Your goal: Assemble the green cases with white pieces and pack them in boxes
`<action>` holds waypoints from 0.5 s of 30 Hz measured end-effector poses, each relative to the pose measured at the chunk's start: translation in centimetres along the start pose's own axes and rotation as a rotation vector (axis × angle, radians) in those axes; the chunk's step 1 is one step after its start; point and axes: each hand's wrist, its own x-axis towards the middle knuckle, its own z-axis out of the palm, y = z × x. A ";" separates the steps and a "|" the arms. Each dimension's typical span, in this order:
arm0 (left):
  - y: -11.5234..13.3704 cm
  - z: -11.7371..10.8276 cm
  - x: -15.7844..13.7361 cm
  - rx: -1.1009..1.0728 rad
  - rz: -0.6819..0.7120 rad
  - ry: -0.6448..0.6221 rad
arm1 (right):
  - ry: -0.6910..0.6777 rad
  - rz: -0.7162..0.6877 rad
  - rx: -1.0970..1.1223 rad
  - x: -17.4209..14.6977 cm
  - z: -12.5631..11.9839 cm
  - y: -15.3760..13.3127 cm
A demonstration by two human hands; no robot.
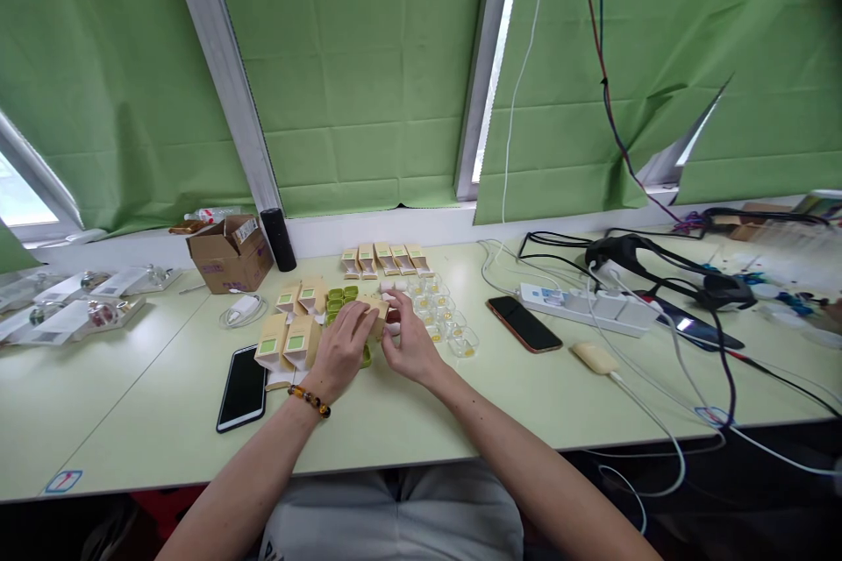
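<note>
Tan card makes the small box (376,313) that I see between my two hands, near the middle of the pale green table (526,403). Its long side runs left to right, and its right end points at my right hand. I cannot tell if that end is open.

My left hand (342,351) lies over the left part of the box with its fingers curled down on it, holding it. A bead bracelet (309,401) sits on that wrist. My right hand (411,346) is just beside the right end of the box, fingers bent and close together. I cannot tell if it pinches anything.

To the left of my hands are more tan boxes with green squares (289,342). Little green cups (342,296) sit just past my fingers. Clear little tubs (447,320) with yellow bits sit to the right. A far row of open boxes (385,259) stands behind them.

A black phone (242,387) lies near on the left. Another phone (524,323) lies on the right, next to a white power strip (585,304) with many wires. A brown carton (230,254) and a black can (278,238) sit far left by the window. Green blinds (368,61) cover the windows.

Both my arms reach in from the near edge, bare, and meet at the box.
</note>
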 end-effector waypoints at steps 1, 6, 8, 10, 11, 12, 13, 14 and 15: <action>0.0 0.1 -0.1 -0.014 -0.016 -0.003 | 0.005 0.015 0.019 0.0 0.0 0.0; -0.2 0.6 -0.3 -0.162 -0.183 0.031 | 0.069 0.107 0.075 0.1 -0.1 0.3; -0.4 0.8 -0.4 -0.255 -0.272 0.037 | 0.128 0.137 0.143 0.2 -0.3 0.3; -0.5 1.0 -0.5 -0.362 -0.357 0.049 | 0.202 0.158 0.237 0.4 -0.4 0.2; -0.6 1.1 -0.5 -0.420 -0.399 0.060 | 0.235 0.167 0.290 0.5 -0.5 0.1; -0.6 1.3 -0.6 -0.479 -0.437 0.074 | 0.261 0.177 0.341 0.6 -0.5 0.1; -0.6 1.4 -0.6 -0.535 -0.471 0.088 | 0.279 0.187 0.388 0.7 -0.5 0.1; -0.6 1.6 -0.6 -0.584 -0.495 0.100 | 0.293 0.194 0.425 0.7 -0.5 0.1; -0.6 1.7 -0.6 -0.622 -0.508 0.105 | 0.301 0.197 0.449 0.8 -0.5 0.1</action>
